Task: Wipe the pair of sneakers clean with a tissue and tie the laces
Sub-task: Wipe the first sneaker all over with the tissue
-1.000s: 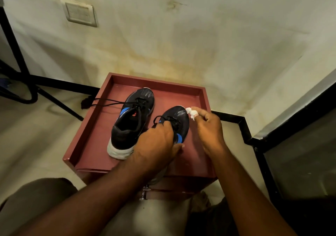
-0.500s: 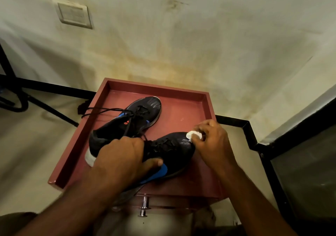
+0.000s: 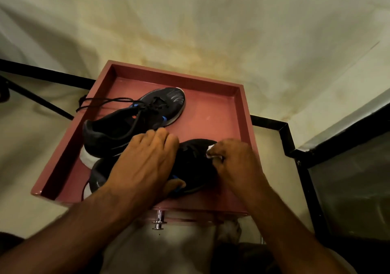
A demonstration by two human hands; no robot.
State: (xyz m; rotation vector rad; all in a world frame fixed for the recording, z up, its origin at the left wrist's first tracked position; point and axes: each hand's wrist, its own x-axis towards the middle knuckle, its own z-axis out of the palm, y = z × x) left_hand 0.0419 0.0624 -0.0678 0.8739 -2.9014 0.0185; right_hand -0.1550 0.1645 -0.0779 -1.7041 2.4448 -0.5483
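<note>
Since the earlier frames, both sneakers have swung round on the red tray: toes that pointed at the wall now point right, and the near sneaker lies across the tray front. Left hand has slid from its heel to its middle; right hand has brought the tissue from off the toe onto it.

Head view. Landmark: red tray (image 3: 242,113), raised rim, serving as the worktop.
- Near sneaker (image 3: 194,159), black, lies along the tray's front edge, toe to the right. Blue accent shows under the left thumb.
- Left hand (image 3: 145,164) lies over its midsection, fingers (image 3: 162,138) curled over the top, thumb against the near side: a clamping hold. It covers the lacing, so the lace state cannot be told.
- Right hand (image 3: 234,157) at the toe, fingers bunched, pinching a small white tissue (image 3: 212,152) against the upper.
- Far sneaker (image 3: 135,123), black with white sole, sits behind the near one towards the tray's rear left, toe towards the rear wall side. Its heel touches or overlaps the near sneaker's heel end.
- Loose laces (image 3: 105,100) of the far sneaker trail untied over the tray's left rim.

Surroundings:
- Metal knob (image 3: 158,221) below the tray's front edge.
- Stained wall (image 3: 211,30) behind the tray.
- Black skirting (image 3: 272,123) runs behind the tray and steps round on its right.
- Dark panel (image 3: 348,178) stands right of the tray.
- Black frame legs (image 3: 42,98) cross the floor left of the tray.
</note>
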